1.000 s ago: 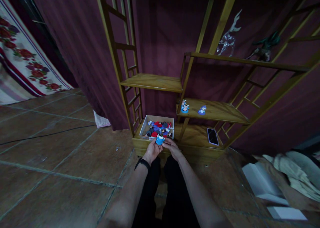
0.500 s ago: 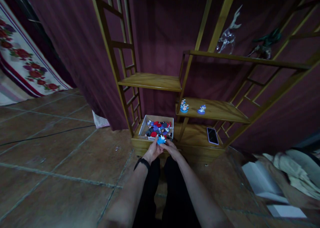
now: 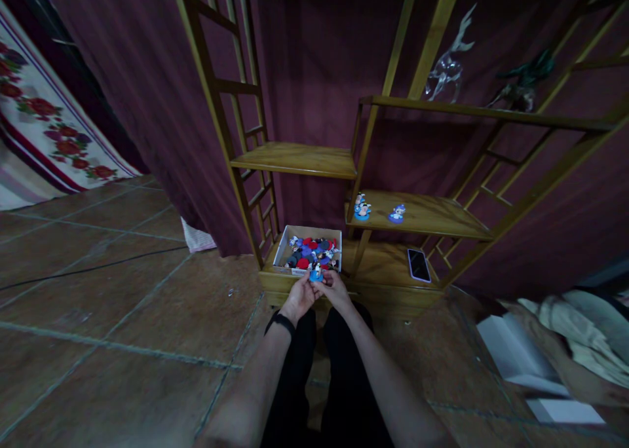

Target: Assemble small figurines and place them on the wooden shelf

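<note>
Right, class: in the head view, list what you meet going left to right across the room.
Floral cloth → box of toy figures → two small figures on the shelf → phone → dark green ornament.

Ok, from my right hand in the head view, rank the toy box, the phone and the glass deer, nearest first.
1. Toy box, just ahead of the right hand.
2. Phone, right, bottom shelf.
3. Glass deer, top shelf.
</note>
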Demonstrator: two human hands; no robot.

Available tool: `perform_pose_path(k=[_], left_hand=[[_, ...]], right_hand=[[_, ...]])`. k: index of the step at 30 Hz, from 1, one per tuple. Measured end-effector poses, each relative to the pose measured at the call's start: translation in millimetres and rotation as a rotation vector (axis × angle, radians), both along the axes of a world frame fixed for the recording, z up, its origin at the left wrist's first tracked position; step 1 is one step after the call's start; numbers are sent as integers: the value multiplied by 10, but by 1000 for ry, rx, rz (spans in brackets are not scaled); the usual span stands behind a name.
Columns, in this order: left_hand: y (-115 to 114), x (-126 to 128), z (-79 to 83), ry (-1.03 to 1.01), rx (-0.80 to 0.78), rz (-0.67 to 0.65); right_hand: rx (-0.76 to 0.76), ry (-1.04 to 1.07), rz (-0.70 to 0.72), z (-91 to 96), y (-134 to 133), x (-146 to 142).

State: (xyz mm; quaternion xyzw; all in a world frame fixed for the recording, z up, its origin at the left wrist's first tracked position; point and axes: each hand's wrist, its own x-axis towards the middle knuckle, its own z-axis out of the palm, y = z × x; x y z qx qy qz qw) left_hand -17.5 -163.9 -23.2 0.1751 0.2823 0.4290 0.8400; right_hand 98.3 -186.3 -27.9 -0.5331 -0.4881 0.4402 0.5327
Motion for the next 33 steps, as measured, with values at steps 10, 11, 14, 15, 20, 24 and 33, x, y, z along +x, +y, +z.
perform_pose_path(k=[10, 11, 14, 15, 20, 24, 33], left_hand=[[7, -17, 49, -15, -5, -45], [9, -10, 53, -14, -9, -52], [17, 23, 56, 19, -41, -68], [21, 36, 54, 35, -47, -76], [47, 85, 17, 108, -50, -88], [67, 94, -6, 145, -66, -96], [82, 71, -18, 156, -70, -161]], right_hand=[[71, -21, 23, 39, -34, 74], [64, -11, 48, 37, -35, 75], [24, 12, 87, 25, -32, 74], [12, 18, 94, 23, -30, 72], [-6, 73, 121, 50, -36, 50], [6, 79, 82, 67, -39, 32], [5, 65, 28, 61, 24, 102]])
